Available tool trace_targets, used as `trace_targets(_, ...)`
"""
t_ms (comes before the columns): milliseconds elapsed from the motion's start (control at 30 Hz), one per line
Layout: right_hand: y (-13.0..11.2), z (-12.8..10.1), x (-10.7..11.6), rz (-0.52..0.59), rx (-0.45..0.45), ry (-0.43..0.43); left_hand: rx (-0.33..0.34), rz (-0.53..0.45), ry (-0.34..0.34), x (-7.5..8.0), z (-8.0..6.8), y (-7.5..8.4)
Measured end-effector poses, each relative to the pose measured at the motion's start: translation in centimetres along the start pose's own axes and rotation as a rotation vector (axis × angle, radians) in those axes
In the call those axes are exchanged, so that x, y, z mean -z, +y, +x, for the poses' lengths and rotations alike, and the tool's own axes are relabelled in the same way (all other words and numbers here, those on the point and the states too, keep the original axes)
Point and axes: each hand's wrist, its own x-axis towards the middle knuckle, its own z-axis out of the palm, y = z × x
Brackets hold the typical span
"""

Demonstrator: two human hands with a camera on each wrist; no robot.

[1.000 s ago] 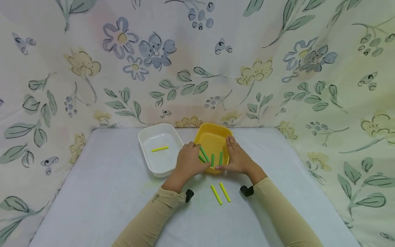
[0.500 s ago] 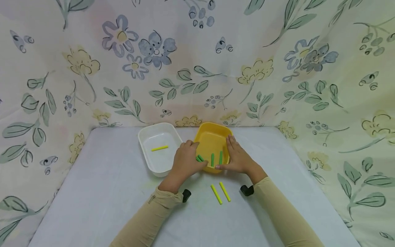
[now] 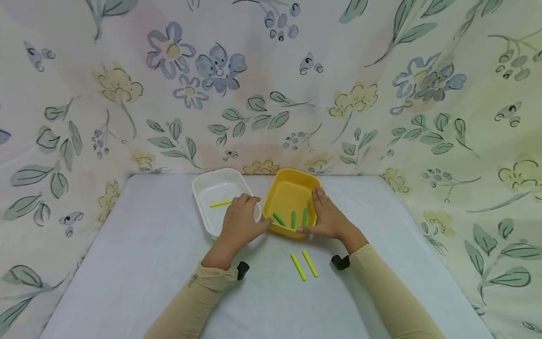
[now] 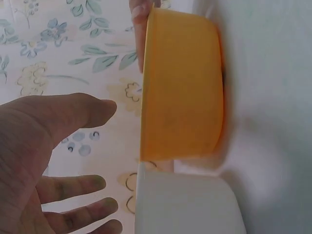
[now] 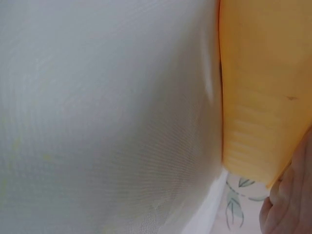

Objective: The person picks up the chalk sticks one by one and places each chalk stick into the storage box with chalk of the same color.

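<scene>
The left hand (image 3: 240,221) had been drawn back out of the yellow tray (image 3: 292,184) over the last second and was now held at the near right corner of the white tray (image 3: 202,188), fingers spread and relaxed in the left wrist view, with nothing gripped. Three green sticks (image 3: 292,219) were left lying in the near part of the yellow tray, the leftmost one aslant where it had earlier been half covered by the fingers. The right hand (image 3: 328,217) had not been moved: it was kept flat against the yellow tray's right wall, fingers straight, thumb along the near rim, so the tray was steadied rather than grasped. One yellow stick (image 3: 220,203) was seen in the white tray, just beyond the left hand's fingertips. Two more yellow sticks (image 3: 304,265) were left side by side on the surface (image 3: 139,263) between the two sleeves. From this it was judged that a green stick had just been released and that the yellow pair remained to be sorted
</scene>
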Motion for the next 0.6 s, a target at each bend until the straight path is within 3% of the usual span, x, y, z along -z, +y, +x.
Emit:
trace_targets(267, -0.2, -0.1, 0.1, -0.005, -0.006, -0.003, 0.020, -0.003, 0.051, 1.3, -1.1, -2.1)
trace_targets(600, 0.0, 0.1, 0.1, -0.029, -0.018, -0.033, -0.036, 0.048, 0.123, 2.8, -2.7, -4.4)
